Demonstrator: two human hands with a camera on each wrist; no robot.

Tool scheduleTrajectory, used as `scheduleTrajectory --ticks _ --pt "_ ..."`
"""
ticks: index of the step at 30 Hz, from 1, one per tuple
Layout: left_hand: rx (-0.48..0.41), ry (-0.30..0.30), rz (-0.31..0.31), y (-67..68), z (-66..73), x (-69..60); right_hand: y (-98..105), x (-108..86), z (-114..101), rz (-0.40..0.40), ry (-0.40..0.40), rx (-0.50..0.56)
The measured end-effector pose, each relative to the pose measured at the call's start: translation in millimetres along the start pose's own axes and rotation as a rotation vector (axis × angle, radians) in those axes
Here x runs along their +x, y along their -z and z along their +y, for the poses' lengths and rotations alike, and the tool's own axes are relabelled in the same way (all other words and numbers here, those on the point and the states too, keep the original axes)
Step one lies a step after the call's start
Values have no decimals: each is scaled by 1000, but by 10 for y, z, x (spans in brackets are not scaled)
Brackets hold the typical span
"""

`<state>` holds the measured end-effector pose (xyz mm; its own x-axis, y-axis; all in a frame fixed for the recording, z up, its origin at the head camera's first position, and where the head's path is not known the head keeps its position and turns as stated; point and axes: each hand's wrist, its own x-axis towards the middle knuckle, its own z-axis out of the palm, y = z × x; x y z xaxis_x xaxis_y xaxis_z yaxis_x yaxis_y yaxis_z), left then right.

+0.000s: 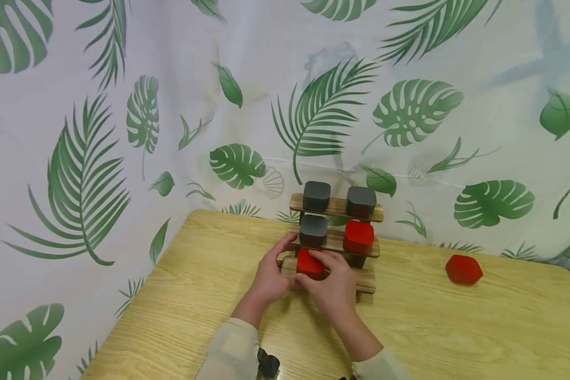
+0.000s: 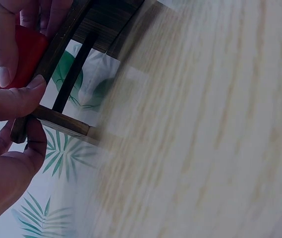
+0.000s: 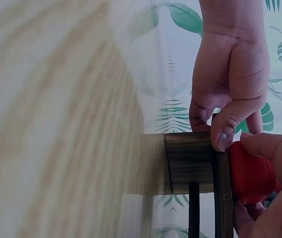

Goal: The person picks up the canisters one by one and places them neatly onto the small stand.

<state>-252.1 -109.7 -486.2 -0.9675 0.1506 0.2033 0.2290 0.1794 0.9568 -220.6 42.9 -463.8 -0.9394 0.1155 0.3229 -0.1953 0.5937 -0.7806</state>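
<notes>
A small three-tier wooden stand [image 1: 366,279] holds rounded-square blocks. My left hand [image 1: 272,275] grips the left end of its lowest tier, with the thumb over the board [image 2: 64,120] and fingers beneath in the left wrist view. Between the thumb and fingers of my right hand [image 1: 334,285] is a red block [image 1: 309,262], pinched on that same tier towards the left. The right wrist view shows this red block [image 3: 250,173] against the board, partly covered by fingers. On the middle tier sit a dark grey block [image 1: 313,230] and another red block [image 1: 359,236].
Two more dark grey blocks, one left [image 1: 316,196] and one right [image 1: 361,201], stand on the top tier. A loose red block [image 1: 464,269] lies on the wooden table [image 1: 423,327] to the right. Behind hangs a leaf-print curtain [image 1: 247,121].
</notes>
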Motion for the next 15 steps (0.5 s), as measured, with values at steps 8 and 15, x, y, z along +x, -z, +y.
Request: scheduleTrajectory --ticks 8,15 --pt "3 -1 -4 13 19 1 -7 -4 -23 16 37 13" --pt "-14 17 -8 0 15 -11 -15 -18 -14 10 20 23"
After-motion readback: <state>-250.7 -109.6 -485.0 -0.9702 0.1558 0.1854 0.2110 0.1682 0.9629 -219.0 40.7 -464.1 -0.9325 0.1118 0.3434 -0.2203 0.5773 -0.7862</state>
